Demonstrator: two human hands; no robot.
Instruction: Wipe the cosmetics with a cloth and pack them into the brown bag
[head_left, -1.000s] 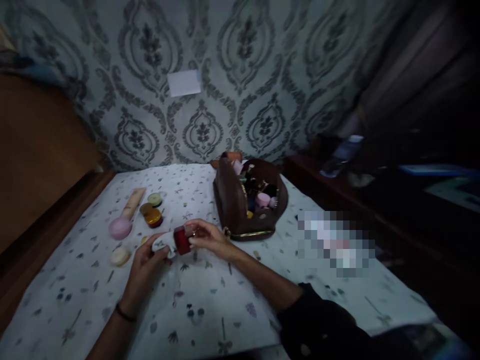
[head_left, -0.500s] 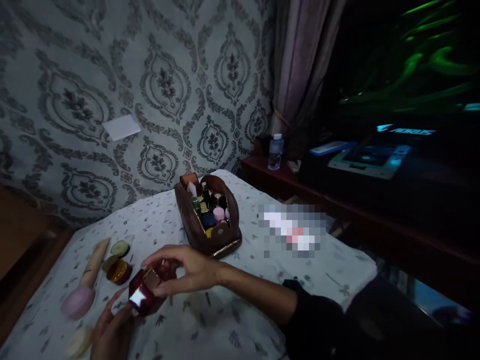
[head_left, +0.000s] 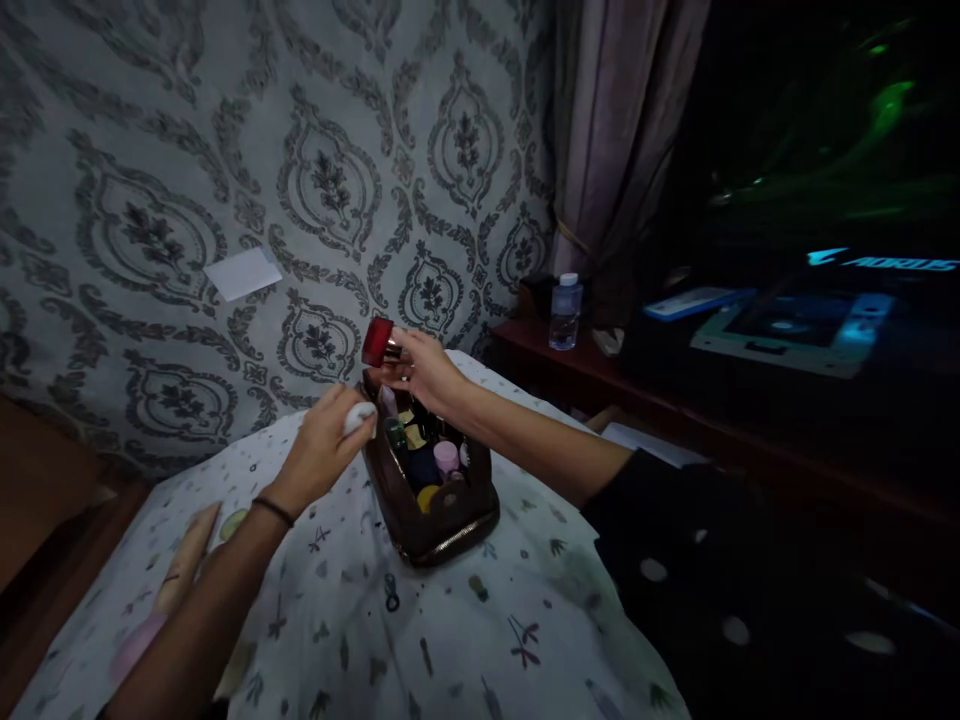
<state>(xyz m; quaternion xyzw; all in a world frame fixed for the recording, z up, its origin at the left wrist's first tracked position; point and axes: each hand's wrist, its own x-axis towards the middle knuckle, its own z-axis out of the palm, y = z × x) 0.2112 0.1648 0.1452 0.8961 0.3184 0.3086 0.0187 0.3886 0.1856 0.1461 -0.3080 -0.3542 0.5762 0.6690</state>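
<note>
At the left of the brown bag (head_left: 474,506), the left hand (head_left: 321,446) pinches a white wad (head_left: 360,417), which I'd hold clear of the opening; above the bag's far end, the right hand (head_left: 430,368) pinches a bottle (head_left: 376,342) by its shiny cap (head_left: 393,349), where a firm grip seems wisest. The bottle looks deep red, blocky, tipped sideways.

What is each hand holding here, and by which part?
The right hand grips a red bottle by its shiny narrow end; the left hand holds a white wad, its exact gripped part hidden.
</note>
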